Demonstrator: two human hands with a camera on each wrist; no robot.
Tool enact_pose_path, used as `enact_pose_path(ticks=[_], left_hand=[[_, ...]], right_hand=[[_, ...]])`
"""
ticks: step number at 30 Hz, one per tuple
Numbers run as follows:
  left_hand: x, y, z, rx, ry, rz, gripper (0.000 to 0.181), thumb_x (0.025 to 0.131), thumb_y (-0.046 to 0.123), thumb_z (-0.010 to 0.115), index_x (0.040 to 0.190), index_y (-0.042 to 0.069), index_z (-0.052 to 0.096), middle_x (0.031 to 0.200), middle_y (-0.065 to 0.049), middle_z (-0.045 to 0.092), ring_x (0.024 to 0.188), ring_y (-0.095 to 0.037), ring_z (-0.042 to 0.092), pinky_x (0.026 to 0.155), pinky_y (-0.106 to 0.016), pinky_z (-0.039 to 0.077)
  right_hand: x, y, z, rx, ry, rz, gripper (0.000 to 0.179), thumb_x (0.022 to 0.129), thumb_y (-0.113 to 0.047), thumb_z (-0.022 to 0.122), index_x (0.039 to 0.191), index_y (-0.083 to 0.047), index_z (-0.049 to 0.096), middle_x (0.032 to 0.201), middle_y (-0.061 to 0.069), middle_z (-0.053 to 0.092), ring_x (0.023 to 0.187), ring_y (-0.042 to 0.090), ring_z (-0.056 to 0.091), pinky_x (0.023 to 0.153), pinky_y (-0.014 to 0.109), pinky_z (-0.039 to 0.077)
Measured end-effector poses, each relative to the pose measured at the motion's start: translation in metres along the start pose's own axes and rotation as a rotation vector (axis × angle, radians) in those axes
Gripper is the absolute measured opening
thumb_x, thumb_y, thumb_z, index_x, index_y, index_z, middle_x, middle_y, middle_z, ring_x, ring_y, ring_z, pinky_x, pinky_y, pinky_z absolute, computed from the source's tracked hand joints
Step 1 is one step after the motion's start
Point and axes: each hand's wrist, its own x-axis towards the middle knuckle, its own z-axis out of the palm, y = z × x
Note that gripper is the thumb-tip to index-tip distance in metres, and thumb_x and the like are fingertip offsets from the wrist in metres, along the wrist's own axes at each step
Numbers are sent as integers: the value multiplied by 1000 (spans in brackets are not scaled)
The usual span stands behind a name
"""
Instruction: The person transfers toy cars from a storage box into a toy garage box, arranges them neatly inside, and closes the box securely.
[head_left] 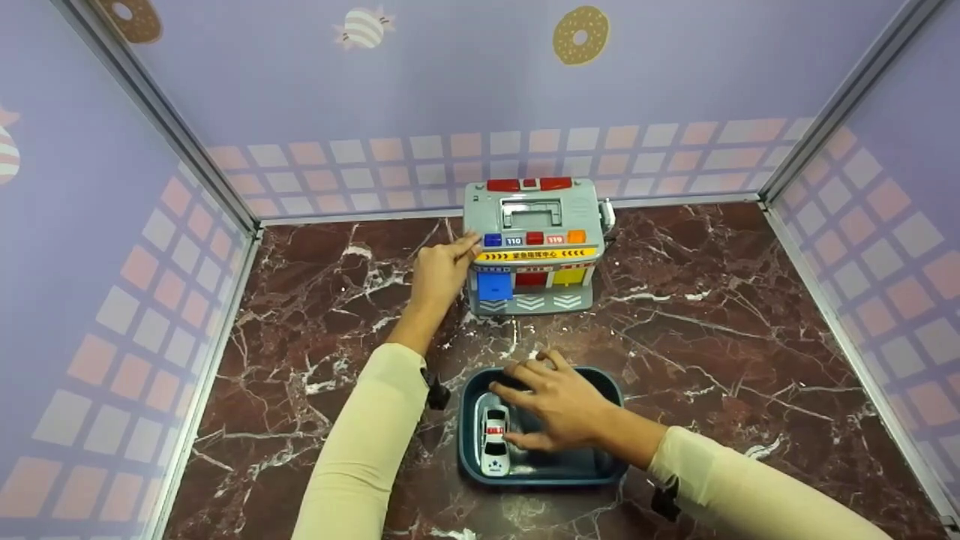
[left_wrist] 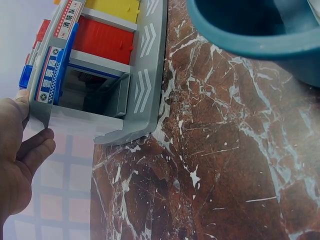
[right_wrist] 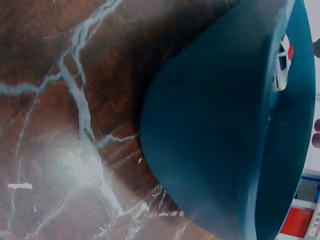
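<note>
A grey toy garage [head_left: 534,210] with emergency lights and a carry handle stands near the back wall. My left hand [head_left: 442,271] holds its left front corner; in the left wrist view the thumb lies at the roof edge and the fingers bend below it. The blue door [left_wrist: 68,60] is swung up, baring a dark bay, while the red door [left_wrist: 102,42] and yellow door [left_wrist: 115,9] are down. My right hand [head_left: 559,401] hovers over a dark teal bin [head_left: 616,382], fingers spread. Inside the bin, near the thumb, lies a white toy police car [head_left: 495,441].
The brown marbled tabletop [head_left: 712,322] surrounds the bin and garage. Purple patterned panels [head_left: 465,90] enclose the back and both sides. A small white part [head_left: 607,215] sticks out from the garage's right side.
</note>
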Motion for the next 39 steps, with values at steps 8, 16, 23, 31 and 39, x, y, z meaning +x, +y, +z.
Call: enact_pose_path(ticks=[8,16,23,31,39], left_hand=[[-1,-1,0,-12,3,-14,29,104,38,78,129,26,82,135,2,77,128,-34,75,113,-53,60],[-1,-2,1,-16,0,12,30,104,38,77,131,25,82,136,2,76,127,-34,76,110,-52,62],[-1,-2,1,-20,4,-4,30,104,38,77,131,25,82,135,2,77,127,-34,76,111,-53,61],[0,0,0,-34,14,-9,28,104,36,78,129,23,83,135,1,77,126,-32,77,111,-51,61],[-1,-1,0,-18,11,-15,29,104,37,77,131,25,82,137,2,76,128,-32,75,112,-52,61]], right_hand=[[3,-15,2,-39,-39,-61,76,96,-83,60,150,-30,66,141,5,74,124,22,72,110,53,56],[6,-26,10,-12,-115,-64,81,94,-90,58,150,-33,67,142,2,72,124,20,70,111,51,55],[8,-29,15,-21,-144,-59,86,89,-94,60,149,-33,68,139,2,71,123,22,68,108,50,55],[10,-31,15,4,-201,-52,71,94,-82,65,146,-34,68,141,3,69,124,23,67,107,50,56],[8,-32,19,22,-256,-46,75,95,-82,63,150,-32,66,154,9,63,133,28,64,110,51,56]])
